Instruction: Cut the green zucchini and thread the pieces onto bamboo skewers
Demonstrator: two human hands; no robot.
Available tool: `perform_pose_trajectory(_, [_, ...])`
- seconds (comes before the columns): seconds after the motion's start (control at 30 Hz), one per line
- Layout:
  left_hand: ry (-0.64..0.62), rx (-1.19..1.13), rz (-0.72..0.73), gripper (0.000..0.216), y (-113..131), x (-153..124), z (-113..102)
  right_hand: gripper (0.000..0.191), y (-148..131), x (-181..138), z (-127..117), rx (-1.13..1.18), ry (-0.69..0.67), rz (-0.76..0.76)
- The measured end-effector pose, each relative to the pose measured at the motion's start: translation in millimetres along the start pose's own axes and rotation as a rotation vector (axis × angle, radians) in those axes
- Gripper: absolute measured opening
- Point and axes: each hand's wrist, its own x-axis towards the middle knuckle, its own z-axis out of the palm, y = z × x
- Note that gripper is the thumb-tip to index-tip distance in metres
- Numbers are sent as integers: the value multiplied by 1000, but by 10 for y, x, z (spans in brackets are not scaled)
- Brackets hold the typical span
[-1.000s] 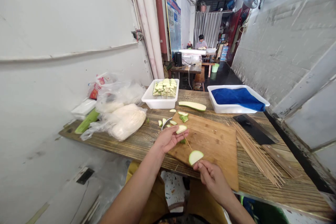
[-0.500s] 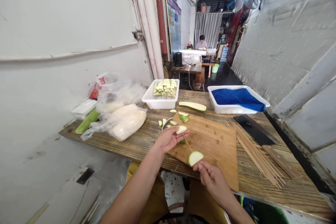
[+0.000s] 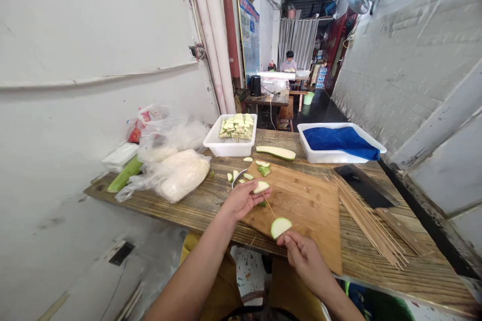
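A: Clock centred on the tan rectangular wooden cutting board (image 3: 305, 210), 12 pointing away from the wearer. Hands?

B: Apart from each other, both gripping. Left hand (image 3: 243, 200) at 9 o'clock, palm up, thumb and fingers closed on a thin pale slice with a green edge (image 3: 261, 187). Right hand (image 3: 303, 253) at 6, fingertips pinched on a thin brown wooden skewer (image 3: 268, 205).

A: Anything on the skewer?

B: One half-round whitish slice with green rind (image 3: 281, 227), just beside the right fingertips. Far end runs up to the left hand; whether it enters the slice there, I cannot tell.

A: Surroundings on the brown wood-grain table (image 3: 211, 198)?

B: At 11, a white rectangular plastic tray (image 3: 230, 149) holding a stack of skewered pale-green slices (image 3: 237, 128). Near 12, a long pale cut vegetable piece with green skin (image 3: 276, 152). At 3, a loose bundle of light wooden skewers (image 3: 367, 220), beside a black-bladed cleaver with a wooden handle (image 3: 361, 183).
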Motion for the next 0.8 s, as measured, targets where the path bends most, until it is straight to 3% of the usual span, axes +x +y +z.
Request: perform_pose_trajectory(0.8, [31, -13, -27, 11, -128, 0, 62, 43, 46, 45, 145, 54, 82, -10])
